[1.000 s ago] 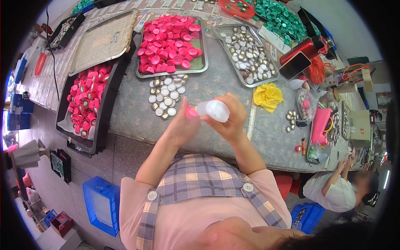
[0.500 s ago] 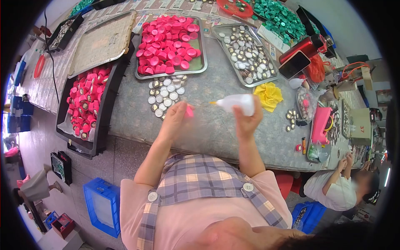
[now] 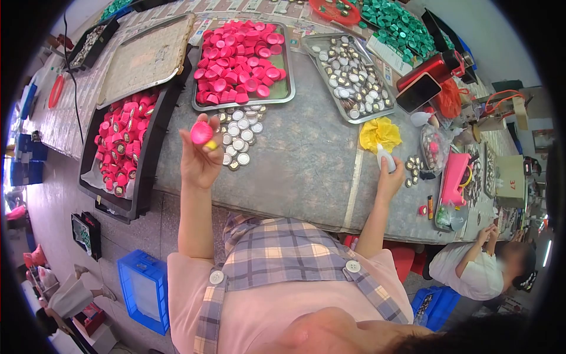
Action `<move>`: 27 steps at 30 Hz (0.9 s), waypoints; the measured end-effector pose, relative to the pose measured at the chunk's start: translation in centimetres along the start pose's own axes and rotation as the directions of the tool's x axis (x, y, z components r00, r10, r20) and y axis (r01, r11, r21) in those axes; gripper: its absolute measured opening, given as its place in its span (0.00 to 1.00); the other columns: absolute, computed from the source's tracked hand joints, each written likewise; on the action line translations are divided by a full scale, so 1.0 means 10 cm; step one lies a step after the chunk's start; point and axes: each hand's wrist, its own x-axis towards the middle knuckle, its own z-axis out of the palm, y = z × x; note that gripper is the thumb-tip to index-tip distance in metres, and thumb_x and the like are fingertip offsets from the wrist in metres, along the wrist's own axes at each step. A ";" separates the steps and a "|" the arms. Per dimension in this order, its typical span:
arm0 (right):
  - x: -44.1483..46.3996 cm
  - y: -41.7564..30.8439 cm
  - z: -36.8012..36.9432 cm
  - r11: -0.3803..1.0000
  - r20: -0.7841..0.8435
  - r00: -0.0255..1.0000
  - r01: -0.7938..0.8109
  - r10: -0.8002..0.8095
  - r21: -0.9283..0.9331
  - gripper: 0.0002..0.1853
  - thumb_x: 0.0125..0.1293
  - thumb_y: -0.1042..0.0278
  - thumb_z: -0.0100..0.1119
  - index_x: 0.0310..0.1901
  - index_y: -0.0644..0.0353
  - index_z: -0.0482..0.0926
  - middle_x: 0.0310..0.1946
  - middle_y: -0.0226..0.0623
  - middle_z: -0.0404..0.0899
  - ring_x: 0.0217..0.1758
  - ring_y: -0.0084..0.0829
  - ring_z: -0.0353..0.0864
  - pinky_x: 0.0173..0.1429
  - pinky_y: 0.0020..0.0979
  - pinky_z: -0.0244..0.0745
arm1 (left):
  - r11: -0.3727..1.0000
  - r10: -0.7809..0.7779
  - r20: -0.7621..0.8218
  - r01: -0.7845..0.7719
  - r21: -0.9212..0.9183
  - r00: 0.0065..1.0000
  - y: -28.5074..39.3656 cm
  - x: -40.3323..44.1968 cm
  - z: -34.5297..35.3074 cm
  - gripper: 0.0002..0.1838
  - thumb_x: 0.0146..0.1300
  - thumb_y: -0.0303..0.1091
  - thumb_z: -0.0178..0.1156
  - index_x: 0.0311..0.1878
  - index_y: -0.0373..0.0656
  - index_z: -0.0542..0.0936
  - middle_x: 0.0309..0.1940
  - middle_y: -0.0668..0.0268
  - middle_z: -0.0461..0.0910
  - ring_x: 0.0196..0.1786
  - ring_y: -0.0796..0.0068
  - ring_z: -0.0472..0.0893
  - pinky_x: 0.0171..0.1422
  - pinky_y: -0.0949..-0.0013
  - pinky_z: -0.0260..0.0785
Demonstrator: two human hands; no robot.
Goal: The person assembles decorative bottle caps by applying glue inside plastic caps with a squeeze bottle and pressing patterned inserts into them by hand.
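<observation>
My left hand (image 3: 201, 158) holds a pink cap (image 3: 201, 133) upright between its fingers, left of a patch of loose silver-and-white discs (image 3: 240, 131) on the table. A bit of yellow shows at one fingertip. At the right, my right hand (image 3: 390, 177) is closed around a white squeeze bottle (image 3: 386, 158), whose nozzle end touches the crumpled yellow cloth (image 3: 380, 134). Pink caps fill a metal tray (image 3: 291, 88) behind the discs. Another metal tray (image 3: 354, 120) of discs stands behind the cloth.
A black crate (image 3: 147, 171) of pink caps stands at the left, with an empty tray (image 3: 144, 56) leaning over it. A phone (image 3: 418, 93) rests by a red device (image 3: 433, 68). Another person (image 3: 477, 265) sits at the right. Blue crates (image 3: 143, 292) stand on the floor.
My left hand has moved left with the pink cap and turned it up. My right hand has carried the bottle right and down to the yellow cloth. A walking person at lower left has shifted.
</observation>
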 end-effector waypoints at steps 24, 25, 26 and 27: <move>-1.01 -2.05 1.37 0.344 0.345 0.187 0.807 -0.920 0.479 0.27 0.48 0.49 0.57 0.52 0.44 0.69 0.56 0.40 0.64 0.62 0.42 0.57 0.63 0.54 0.43 | 0.908 -0.090 -0.141 0.023 -0.418 0.986 0.06 -0.20 -0.34 0.17 0.59 0.45 0.52 0.44 0.41 0.72 0.34 0.66 0.70 0.26 0.83 0.65 0.29 0.82 0.67; -0.96 -2.00 1.33 0.344 0.347 0.186 0.809 -0.919 0.477 0.27 0.48 0.49 0.57 0.52 0.44 0.69 0.56 0.40 0.64 0.62 0.42 0.57 0.63 0.54 0.43 | 0.907 -0.091 -0.140 0.024 -0.421 0.986 0.06 -0.20 -0.34 0.17 0.59 0.45 0.52 0.44 0.41 0.72 0.34 0.66 0.70 0.26 0.83 0.65 0.29 0.82 0.67; -0.90 -1.95 1.29 0.356 0.353 0.194 0.800 -0.915 0.483 0.26 0.49 0.50 0.57 0.52 0.46 0.69 0.55 0.40 0.64 0.62 0.41 0.58 0.63 0.53 0.43 | 0.917 -0.087 -0.156 0.018 -0.398 0.984 0.05 -0.20 -0.35 0.17 0.60 0.45 0.52 0.44 0.41 0.73 0.35 0.66 0.70 0.26 0.83 0.65 0.29 0.82 0.67; -0.85 -1.92 1.22 0.370 0.359 0.204 0.790 -0.911 0.488 0.26 0.49 0.51 0.57 0.52 0.48 0.70 0.55 0.40 0.65 0.61 0.40 0.59 0.63 0.52 0.44 | 0.927 -0.086 -0.173 0.014 -0.376 0.981 0.03 -0.20 -0.35 0.17 0.60 0.45 0.51 0.44 0.41 0.73 0.36 0.66 0.71 0.26 0.82 0.65 0.29 0.82 0.67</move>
